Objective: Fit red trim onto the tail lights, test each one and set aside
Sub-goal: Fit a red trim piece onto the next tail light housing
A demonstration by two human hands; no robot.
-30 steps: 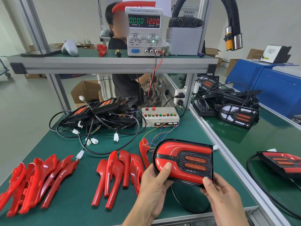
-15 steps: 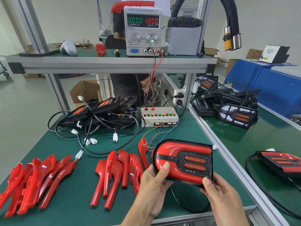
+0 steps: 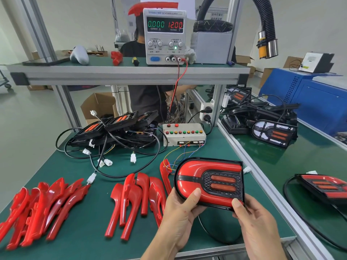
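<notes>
Both hands hold 1 tail light (image 3: 210, 182) above the desk (image 3: 93, 239): the left hand (image 3: 180, 218) grips its lower left edge, the right hand (image 3: 257, 226) pinches its lower right corner. Loose red trim pieces (image 3: 135, 199) lie just left of the left hand.

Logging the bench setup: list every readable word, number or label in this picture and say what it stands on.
"DC POWER SUPPLY": top strip of the power supply.
"0.000", "CURRENT A": its green display.
"12.00", "VOLTAGE V": its red display.
"COARSE", "FINE", "OUTPUT", "GND": around its knobs.
Too blurred to read: the brand ahead of "DC", and the Chinese characters on the paper sign behind.
</notes>
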